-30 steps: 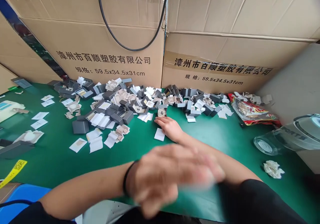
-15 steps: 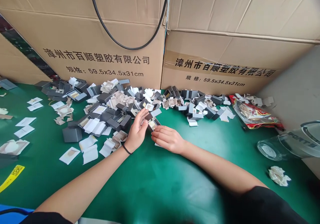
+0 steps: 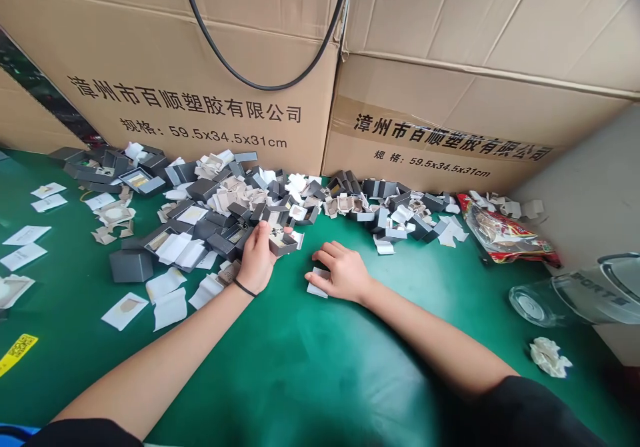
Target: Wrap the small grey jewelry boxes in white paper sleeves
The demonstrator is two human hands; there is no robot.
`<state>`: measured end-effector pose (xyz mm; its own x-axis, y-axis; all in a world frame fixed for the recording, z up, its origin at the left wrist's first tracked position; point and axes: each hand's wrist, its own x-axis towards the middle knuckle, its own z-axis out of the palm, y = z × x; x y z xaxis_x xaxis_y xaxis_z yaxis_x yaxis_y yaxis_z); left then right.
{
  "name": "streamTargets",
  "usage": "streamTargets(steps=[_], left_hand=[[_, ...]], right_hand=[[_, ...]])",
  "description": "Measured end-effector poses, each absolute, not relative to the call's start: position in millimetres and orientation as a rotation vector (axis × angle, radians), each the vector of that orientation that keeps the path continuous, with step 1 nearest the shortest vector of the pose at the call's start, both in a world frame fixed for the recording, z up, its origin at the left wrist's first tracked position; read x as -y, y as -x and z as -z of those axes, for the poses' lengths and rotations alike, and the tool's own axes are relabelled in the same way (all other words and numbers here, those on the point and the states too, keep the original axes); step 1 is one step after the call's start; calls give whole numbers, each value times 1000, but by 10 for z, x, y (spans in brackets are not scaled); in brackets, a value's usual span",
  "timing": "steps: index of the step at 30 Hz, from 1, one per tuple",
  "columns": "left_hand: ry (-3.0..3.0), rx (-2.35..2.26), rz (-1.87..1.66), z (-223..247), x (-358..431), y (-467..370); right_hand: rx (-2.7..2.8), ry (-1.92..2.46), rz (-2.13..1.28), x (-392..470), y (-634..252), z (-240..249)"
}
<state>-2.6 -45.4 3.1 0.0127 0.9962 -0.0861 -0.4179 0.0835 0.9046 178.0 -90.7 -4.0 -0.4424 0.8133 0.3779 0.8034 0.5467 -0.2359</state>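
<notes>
With the left hand (image 3: 257, 260) pinching an open box (image 3: 283, 243) at the front edge of the heap (image 3: 203, 189) and the right hand (image 3: 346, 274)'s grip loosely spread over a paper slip (image 3: 316, 290) in front of that heap, inspecting or handling the box seems underway, next calling for a steady hold.

sleeves (image 3: 543, 407): black, short | left wristband (image 3: 245, 289): black, thin

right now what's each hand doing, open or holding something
Left hand: closed on an open gray box.
Right hand: open, fingers loosely curled over a white paper piece; whether it grips that cannot be told.
</notes>
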Motion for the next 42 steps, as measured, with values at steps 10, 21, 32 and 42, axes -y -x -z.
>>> streamTargets(steps=[10,21,32,42], left_hand=[[-1049,-859,-1019,-54,571,57],[-1170,-866,-794,-83,618,79],[-1398,-819,-724,-111,734,50],[-1381,-1066,-998,-5,661,46]], right_hand=[[2205,1063,-411,778,-1816,118],[1744,1195,-446,713,-1827,98],[1487,1193,-891,695,-1796,199],[1433,1078,-1176,636,-1822,149]])
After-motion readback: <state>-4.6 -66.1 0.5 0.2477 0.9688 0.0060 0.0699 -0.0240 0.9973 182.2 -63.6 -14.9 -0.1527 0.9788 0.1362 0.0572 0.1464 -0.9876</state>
